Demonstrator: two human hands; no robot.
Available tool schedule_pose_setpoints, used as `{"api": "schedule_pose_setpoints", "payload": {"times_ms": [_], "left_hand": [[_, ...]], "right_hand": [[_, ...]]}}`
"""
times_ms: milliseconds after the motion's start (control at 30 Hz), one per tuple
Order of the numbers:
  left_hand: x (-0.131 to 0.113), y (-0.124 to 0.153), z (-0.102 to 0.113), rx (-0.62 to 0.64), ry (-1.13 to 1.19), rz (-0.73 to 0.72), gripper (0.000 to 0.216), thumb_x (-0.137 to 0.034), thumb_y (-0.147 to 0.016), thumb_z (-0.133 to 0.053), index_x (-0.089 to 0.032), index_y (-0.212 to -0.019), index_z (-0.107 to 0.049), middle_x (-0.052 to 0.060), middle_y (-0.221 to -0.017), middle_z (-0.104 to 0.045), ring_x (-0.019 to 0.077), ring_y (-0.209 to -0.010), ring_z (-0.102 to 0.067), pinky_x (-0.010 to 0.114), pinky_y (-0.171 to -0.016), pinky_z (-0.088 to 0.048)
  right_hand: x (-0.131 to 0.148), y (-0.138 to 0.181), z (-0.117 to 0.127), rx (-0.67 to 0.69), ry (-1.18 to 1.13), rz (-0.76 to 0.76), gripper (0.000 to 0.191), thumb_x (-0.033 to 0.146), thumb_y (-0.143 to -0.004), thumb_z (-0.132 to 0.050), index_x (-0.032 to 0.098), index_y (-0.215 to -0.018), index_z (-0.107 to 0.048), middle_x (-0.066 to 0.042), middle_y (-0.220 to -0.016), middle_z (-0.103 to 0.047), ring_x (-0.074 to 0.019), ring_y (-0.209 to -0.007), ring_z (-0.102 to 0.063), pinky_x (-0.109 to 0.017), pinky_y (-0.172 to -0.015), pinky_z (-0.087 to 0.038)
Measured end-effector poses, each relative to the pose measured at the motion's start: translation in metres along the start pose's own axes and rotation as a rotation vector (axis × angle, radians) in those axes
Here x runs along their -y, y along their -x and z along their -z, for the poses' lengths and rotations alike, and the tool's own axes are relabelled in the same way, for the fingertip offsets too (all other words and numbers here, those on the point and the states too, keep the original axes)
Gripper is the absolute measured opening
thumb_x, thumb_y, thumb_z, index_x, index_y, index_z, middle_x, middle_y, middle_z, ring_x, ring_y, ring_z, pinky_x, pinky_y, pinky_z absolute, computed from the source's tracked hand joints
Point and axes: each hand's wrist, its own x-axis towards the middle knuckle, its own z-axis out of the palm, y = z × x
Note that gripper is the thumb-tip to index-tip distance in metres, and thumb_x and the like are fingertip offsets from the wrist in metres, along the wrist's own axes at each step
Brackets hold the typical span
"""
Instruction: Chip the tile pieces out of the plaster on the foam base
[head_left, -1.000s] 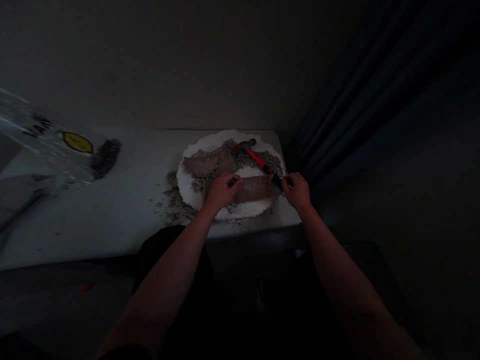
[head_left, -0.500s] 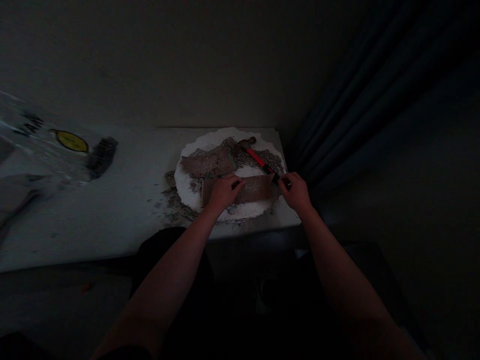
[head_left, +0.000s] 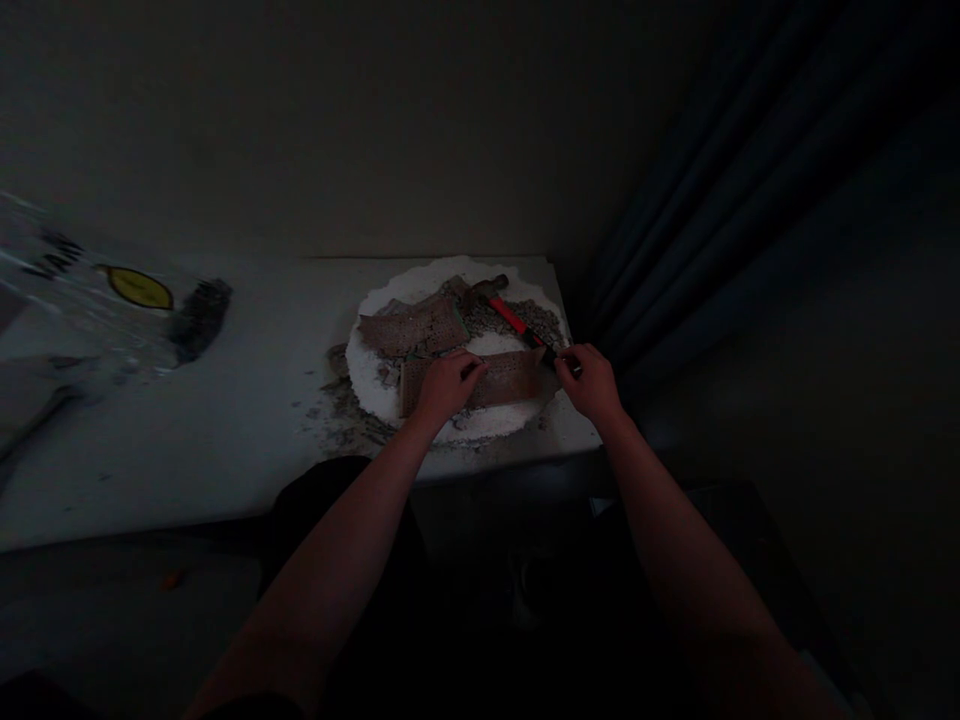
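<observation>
In the dim head view, a brown perforated board (head_left: pixel 508 378) lies across a white scalloped mat (head_left: pixel 364 375). My left hand (head_left: pixel 448 383) rests over the board's left half, thumb and fingers pinched; what they hold, if anything, is too dark to tell. Past the board's right end, my right hand (head_left: pixel 588 380) is closed in a pinch at the handle end of a claw hammer (head_left: pixel 510 316). Whether it grips the handle or some small piece is unclear. A second perforated board (head_left: pixel 416 325) lies behind, among small greyish bits (head_left: pixel 546 320).
A clear plastic bag (head_left: pixel 90 290) with a yellow label lies on the pale table (head_left: pixel 247 400) at left, near a dark tool-like thing (head_left: pixel 37 430). Dark crumbs (head_left: pixel 341 405) are scattered left of the mat. A dark curtain (head_left: pixel 697 200) hangs at right.
The view has shifted very slightly. Both hands, the boards and the hammer keep nearly the same places.
</observation>
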Motion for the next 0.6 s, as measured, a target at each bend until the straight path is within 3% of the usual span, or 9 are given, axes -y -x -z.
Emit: {"api": "schedule_pose_setpoints", "payload": {"times_ms": [133,233,333,433,600], "left_hand": [[0.001,0.001,-0.002,-0.034,0.009,-0.016,0.027,-0.039,-0.09,-0.053,-0.018,-0.084,-0.07,0.004,-0.088,-0.069,0.0159,-0.082,-0.063,0.028,-0.079,-0.046],[0.002,0.002,-0.003,-0.043,-0.025,-0.036,0.027,-0.038,-0.091,-0.053,-0.019,-0.084,-0.069,0.004,-0.088,-0.069,0.0162,-0.083,-0.063,0.029,-0.081,-0.047],[0.002,0.003,-0.004,-0.037,-0.063,-0.047,0.027,-0.038,-0.093,-0.05,-0.019,-0.086,-0.068,0.004,-0.09,-0.069,0.0171,-0.085,-0.063,0.03,-0.083,-0.047],[0.003,0.004,-0.007,-0.041,-0.097,-0.057,0.028,-0.037,-0.094,-0.048,-0.019,-0.087,-0.067,0.005,-0.091,-0.068,0.0173,-0.085,-0.063,0.03,-0.081,-0.047],[0.001,0.007,-0.009,-0.046,-0.142,-0.059,0.028,-0.037,-0.095,-0.046,-0.018,-0.088,-0.065,0.005,-0.093,-0.067,0.0172,-0.085,-0.062,0.03,-0.08,-0.046]], "right_hand": [[-0.001,0.0,0.001,0.047,0.087,-0.028,0.02,0.028,-0.089,-0.051,0.015,-0.094,-0.065,-0.009,-0.089,-0.061,-0.02,-0.082,-0.058,-0.032,-0.076,-0.046],[-0.002,0.004,0.002,0.112,0.282,-0.071,0.027,0.029,-0.088,-0.053,0.014,-0.109,-0.063,-0.014,-0.103,-0.061,-0.0254,-0.096,-0.057,-0.037,-0.085,-0.045],[-0.002,0.009,0.001,0.26,0.443,-0.153,0.042,0.033,-0.088,-0.056,0.015,-0.127,-0.056,-0.017,-0.116,-0.059,-0.0293,-0.103,-0.058,-0.038,-0.084,-0.045],[0.001,0.01,-0.003,0.379,0.479,-0.222,0.046,0.035,-0.092,-0.052,0.017,-0.134,-0.05,-0.017,-0.118,-0.061,-0.0285,-0.097,-0.062,-0.036,-0.078,-0.047],[0.012,0.004,-0.006,0.271,0.402,-0.24,0.04,0.035,-0.096,-0.044,0.015,-0.129,-0.054,-0.019,-0.116,-0.065,-0.0295,-0.097,-0.065,-0.039,-0.081,-0.047]]}}
